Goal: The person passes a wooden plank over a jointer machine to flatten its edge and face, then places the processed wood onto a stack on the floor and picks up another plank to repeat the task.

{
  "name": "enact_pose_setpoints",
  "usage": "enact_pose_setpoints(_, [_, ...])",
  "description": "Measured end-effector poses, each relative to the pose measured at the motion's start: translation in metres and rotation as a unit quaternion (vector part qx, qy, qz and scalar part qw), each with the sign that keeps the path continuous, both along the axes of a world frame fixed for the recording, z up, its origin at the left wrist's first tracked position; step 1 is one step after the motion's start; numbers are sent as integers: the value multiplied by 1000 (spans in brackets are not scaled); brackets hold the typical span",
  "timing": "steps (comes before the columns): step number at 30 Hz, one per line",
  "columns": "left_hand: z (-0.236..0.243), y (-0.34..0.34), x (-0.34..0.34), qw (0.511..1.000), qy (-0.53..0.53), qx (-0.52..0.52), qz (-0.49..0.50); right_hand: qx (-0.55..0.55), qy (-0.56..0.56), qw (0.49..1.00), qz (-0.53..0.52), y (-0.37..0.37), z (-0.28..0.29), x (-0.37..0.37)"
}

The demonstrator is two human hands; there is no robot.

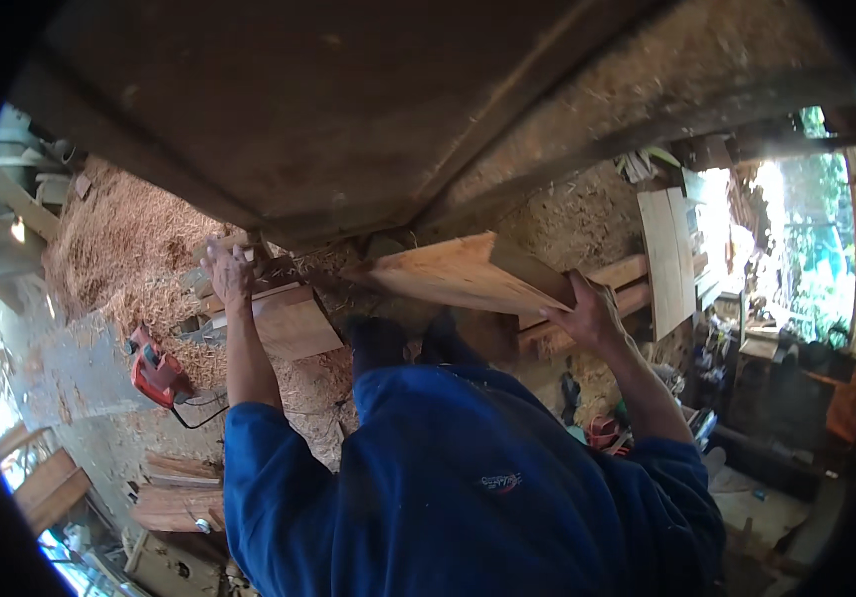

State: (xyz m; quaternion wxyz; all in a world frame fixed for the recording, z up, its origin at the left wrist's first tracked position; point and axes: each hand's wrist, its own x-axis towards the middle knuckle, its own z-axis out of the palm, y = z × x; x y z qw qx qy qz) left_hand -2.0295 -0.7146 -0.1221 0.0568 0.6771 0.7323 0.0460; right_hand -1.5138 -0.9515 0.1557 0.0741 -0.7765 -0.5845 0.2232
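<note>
one plank (453, 274) is in play, gripped at its near end by the right hand (592, 316), which is closed around the edge. it hangs in the air over the sawdust-strewn floor (119, 249), long axis running left to right, free end pointing left toward the left hand (227, 274). that hand is spread open, holding nothing, reaching toward stacked boards (288, 320). held from one end only, the plank could sag, twist or slip.

A rough woodworking shop. Beside the heap of wood shavings (119, 259) lies a red power tool (157, 375), just right of the heap sit cut boards (293, 323), and far right of it planks (668, 254) lean upright.
</note>
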Motion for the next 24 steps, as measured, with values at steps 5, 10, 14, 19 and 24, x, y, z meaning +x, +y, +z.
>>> enact_pose_setpoints(5, [35,-57,104,941,-318,110,-43,152,74,985,34,-5,-38,18])
enact_pose_setpoints(10, [116,-104,281,765,-555,44,-323,27,28,998,54,-9,-5,59])
enact_pose_setpoints(14, [100,-134,341,653,-624,-260,-342,44,43,997,55,-67,-23,103])
enact_pose_setpoints(19, [97,-194,441,694,-475,-166,-514,134,32,987,-80,-186,-45,160])
enact_pose_setpoints(24, [123,-207,509,738,-411,-181,-503,307,-69,882,-352,-288,-65,201])
